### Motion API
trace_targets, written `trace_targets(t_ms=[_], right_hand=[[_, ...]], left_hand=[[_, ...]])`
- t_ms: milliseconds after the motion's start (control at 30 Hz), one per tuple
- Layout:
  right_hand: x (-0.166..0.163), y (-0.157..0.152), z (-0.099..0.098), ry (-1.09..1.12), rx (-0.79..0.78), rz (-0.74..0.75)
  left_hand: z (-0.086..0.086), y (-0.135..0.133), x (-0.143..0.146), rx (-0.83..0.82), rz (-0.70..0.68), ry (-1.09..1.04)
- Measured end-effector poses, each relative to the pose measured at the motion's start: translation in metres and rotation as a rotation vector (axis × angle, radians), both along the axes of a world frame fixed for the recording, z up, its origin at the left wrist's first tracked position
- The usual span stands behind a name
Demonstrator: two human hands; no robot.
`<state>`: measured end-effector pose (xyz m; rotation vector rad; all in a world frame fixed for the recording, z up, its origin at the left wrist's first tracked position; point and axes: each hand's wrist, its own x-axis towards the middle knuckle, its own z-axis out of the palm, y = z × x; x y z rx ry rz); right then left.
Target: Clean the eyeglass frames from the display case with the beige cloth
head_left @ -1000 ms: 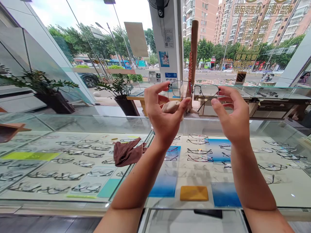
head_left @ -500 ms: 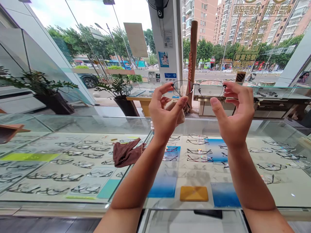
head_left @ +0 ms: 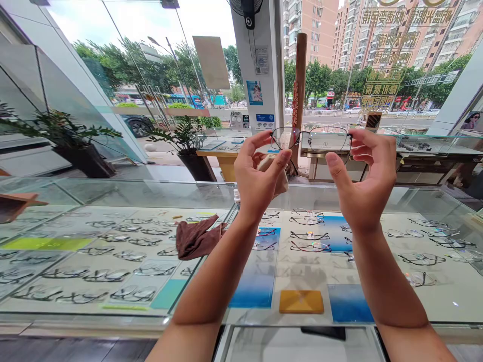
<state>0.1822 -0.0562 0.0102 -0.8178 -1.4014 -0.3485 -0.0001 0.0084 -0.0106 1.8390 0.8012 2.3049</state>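
A pair of thin dark-framed eyeglasses [head_left: 301, 134] is held up in front of me, above the glass counter. My left hand [head_left: 260, 168] grips its left end between thumb and fingers. A crumpled pale cloth [head_left: 278, 185] is tucked in the same hand's other fingers. At the right end, my right hand [head_left: 368, 173] has its index finger against the frame's corner, with the thumb apart below. The folded temples mostly hide behind the hands. A brown cloth [head_left: 198, 237] lies on the countertop left of my left forearm.
The glass display counter [head_left: 113, 315] holds rows of eyeglasses on pale and blue panels. A small white-capped bottle [head_left: 237, 196] stands behind my left wrist. A yellow-brown block [head_left: 301, 301] lies near the front. Potted plants [head_left: 192, 151] and further counters stand by the windows.
Both hands have shifted slightly to the right with the eyeglasses, which sit a touch lower and more level. The brown cloth has not moved.
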Motion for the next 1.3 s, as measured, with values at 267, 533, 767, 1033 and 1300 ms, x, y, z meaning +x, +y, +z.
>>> trace_targets(t_ms=[267,533,767,1033,1300], right_hand=[[0.001,0.001,-0.001,0.04,-0.042,0.052],[0.008,0.009,-0.001,0.051,-0.146,0.143],[0.012,0.018,-0.005,0.068,-0.224,0.204],[0.012,0.018,-0.005,0.058,-0.229,0.191],[0.011,0.017,-0.005,0.072,-0.229,0.198]], left_hand=[[-0.002,0.003,-0.001,0.012,0.019,0.018],[0.002,-0.009,0.002,0.087,0.088,-0.041],[0.005,-0.022,0.004,0.138,0.214,-0.01],[0.007,-0.024,0.005,0.156,0.239,-0.005],[0.006,-0.023,0.005,0.149,0.235,-0.008]])
